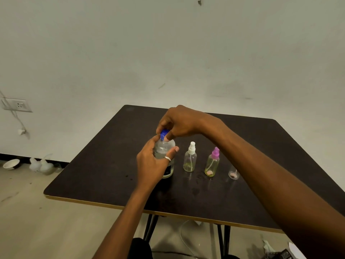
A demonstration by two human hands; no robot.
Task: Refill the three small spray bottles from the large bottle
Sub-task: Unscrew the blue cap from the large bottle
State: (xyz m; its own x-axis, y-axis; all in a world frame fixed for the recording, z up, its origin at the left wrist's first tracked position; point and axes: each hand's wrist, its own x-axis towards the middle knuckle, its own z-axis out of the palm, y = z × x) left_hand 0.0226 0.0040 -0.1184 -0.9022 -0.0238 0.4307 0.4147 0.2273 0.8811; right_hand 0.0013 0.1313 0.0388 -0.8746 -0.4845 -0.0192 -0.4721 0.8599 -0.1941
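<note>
Right forearm (pixel 270 184) enters from lower right. Right hand (pixel 179 122) pinches blue cap (pixel 164 133) atop upright large bottle (pixel 164 148), axis vertical. Left hand (pixel 151 165) grips bottle body, frame centre. Rightward on table (pixel 112 165): white-topped spray bottle (pixel 190 159), pink-topped spray bottle (pixel 212 163), third bottle (pixel 233 173) part-hidden.

Your dark worktop (pixel 104 165) carries a large clear blue-capped bottle (pixel 164 147). Beside it stand a white-topped clear spray bottle (pixel 190 159), a pink-topped spray bottle (pixel 212 165) and a half-hidden small clear bottle (pixel 233 174).

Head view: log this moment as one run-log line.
left hand: grips large bottle | right hand: pinches blue cap | white-top spray bottle, pink-top spray bottle: upright, capped, nearly empty | third small bottle: top hidden
</note>
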